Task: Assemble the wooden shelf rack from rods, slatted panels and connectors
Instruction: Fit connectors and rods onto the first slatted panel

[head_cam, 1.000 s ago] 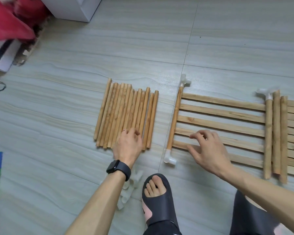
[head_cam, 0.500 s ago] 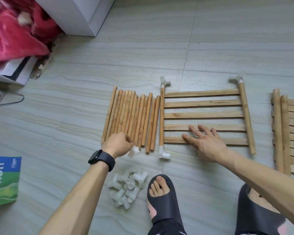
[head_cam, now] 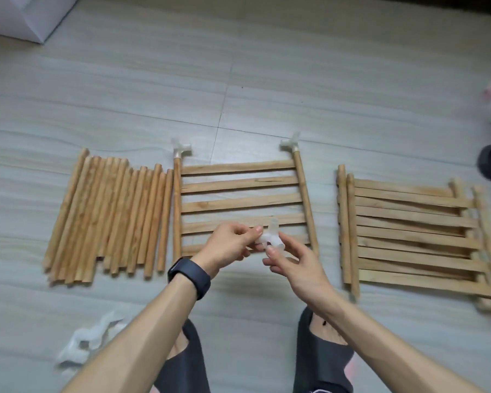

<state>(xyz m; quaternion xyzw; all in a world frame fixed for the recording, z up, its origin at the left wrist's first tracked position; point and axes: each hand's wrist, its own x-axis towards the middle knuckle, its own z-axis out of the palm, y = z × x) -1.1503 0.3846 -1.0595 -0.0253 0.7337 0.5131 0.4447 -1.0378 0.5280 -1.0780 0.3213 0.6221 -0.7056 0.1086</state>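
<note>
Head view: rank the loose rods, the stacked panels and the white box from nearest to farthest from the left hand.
1. Loose rods, just left of the left hand.
2. Stacked panels, across on the right.
3. White box, far top-left corner.

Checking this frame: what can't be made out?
Head view:
- held connector: fingers of left hand and right hand cover part; socket count unclear.
- middle panel, near corners: behind both hands.
- connector pile: blurred, count unclear.
- stacked panels at right: motion-blurred, number unclear.
</note>
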